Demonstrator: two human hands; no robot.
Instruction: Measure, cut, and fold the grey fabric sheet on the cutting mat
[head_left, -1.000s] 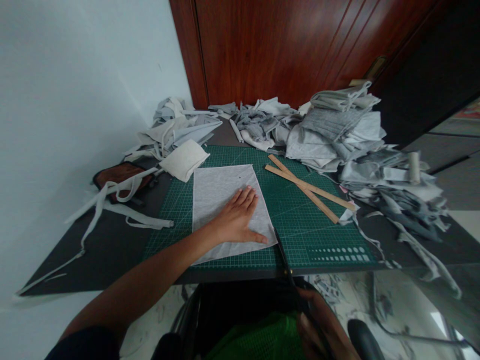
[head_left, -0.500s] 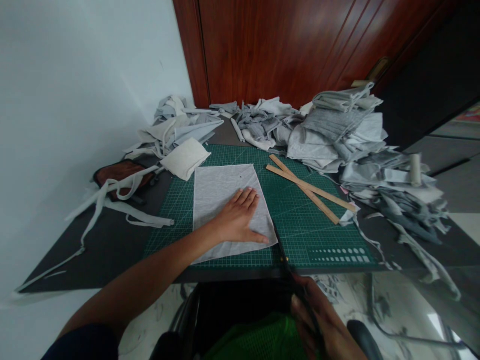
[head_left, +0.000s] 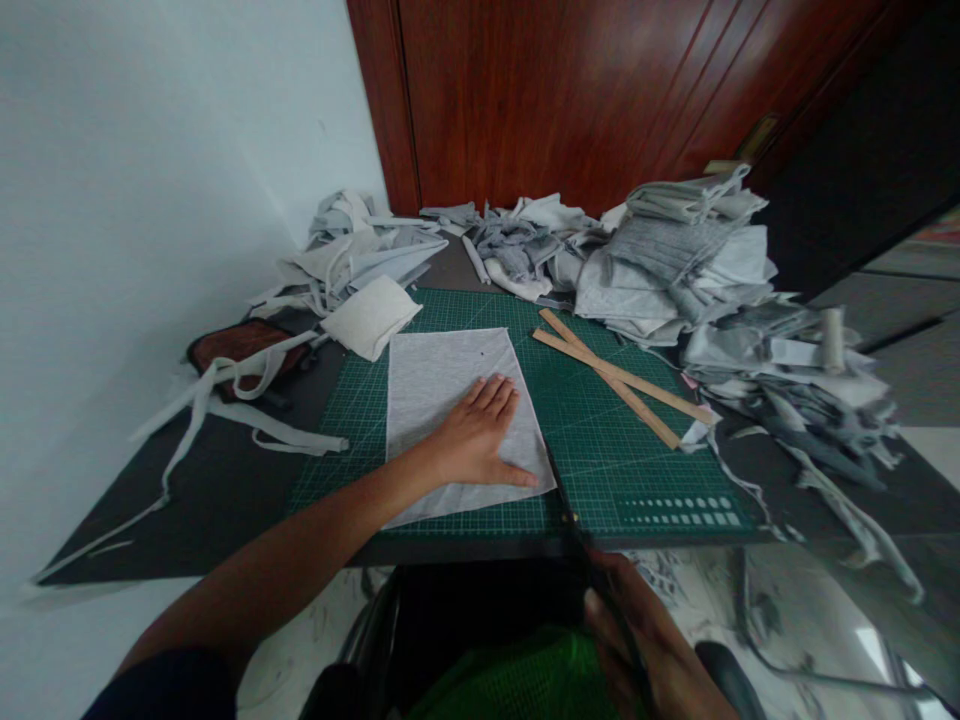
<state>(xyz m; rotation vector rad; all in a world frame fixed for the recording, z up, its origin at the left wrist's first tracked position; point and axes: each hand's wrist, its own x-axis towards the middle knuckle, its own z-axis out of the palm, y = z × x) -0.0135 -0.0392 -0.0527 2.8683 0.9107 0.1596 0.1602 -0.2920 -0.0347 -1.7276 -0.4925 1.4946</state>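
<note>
A light grey piece of fabric (head_left: 431,385) lies flat on the green cutting mat (head_left: 592,470). Pressed on its right half is my left hand (head_left: 484,440), fingers stretched out and the thumb pointing toward the lower right corner. My right hand (head_left: 645,630) grips the handles of black scissors (head_left: 570,515) in front of the table edge. The scissors' blades point up and away, alongside the fabric's lower right edge. From this view I cannot tell whether the blades touch the cloth.
Two wooden rulers (head_left: 615,375) lie crossed on the mat's right side. Piles of grey fabric (head_left: 667,260) stand at the back right, with more scraps (head_left: 356,250) at the back left. A brown pouch (head_left: 244,350) and loose strips (head_left: 292,435) lie at the left.
</note>
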